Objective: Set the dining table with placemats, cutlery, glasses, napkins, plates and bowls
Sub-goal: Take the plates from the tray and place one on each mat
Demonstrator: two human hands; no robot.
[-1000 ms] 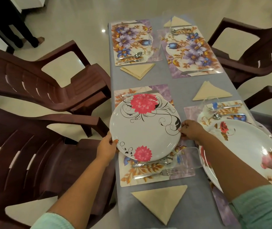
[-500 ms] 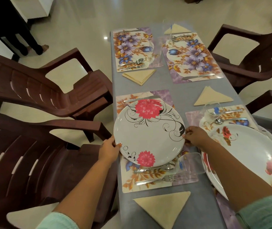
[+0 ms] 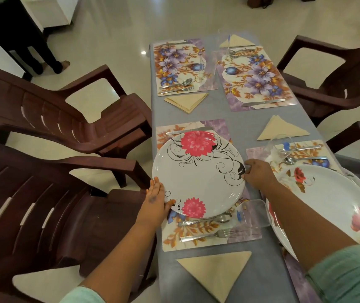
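A white plate with pink flowers and black scrolls lies over the near left floral placemat. My left hand holds its near left rim, thumb on top. My right hand pinches its right rim. A spoon and fork lie on the mat just in front of the plate, a knife behind it. A glass lies by the mat's right edge. A folded beige napkin sits nearer me. A second flowered plate covers the near right mat.
Two far placemats carry cutlery, with napkins beside them. A glass stands on the right mat. Brown plastic chairs flank the grey table. A person's legs stand at the far left.
The plate has come down and slightly right onto the near left placemat, both hands staying on its rims. The view has shifted a little.
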